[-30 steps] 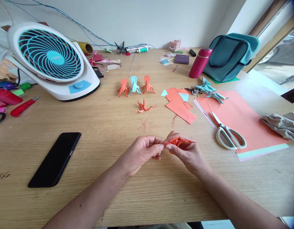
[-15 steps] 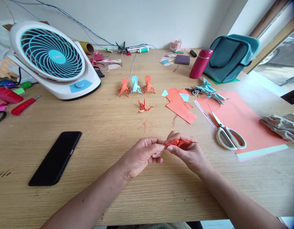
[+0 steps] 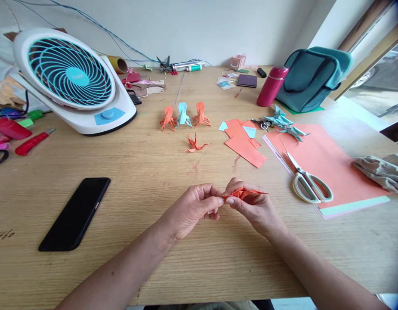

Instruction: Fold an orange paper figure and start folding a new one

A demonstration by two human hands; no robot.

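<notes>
Just above the wooden table, both my hands pinch a small folded orange paper piece. My left hand grips its left tip with closed fingers. My right hand curls round the rest of it, and the pointed end sticks out to the right. Further back stand three finished paper figures, two orange and one light blue. A flatter orange figure lies in front of them.
A black phone lies at my left. A white and teal fan stands at the back left. To the right are orange paper offcuts, scissors on orange sheets, a pink bottle, a teal bag and a cloth.
My hands stay in the same place; the fingers have shifted slightly on the orange paper piece.
</notes>
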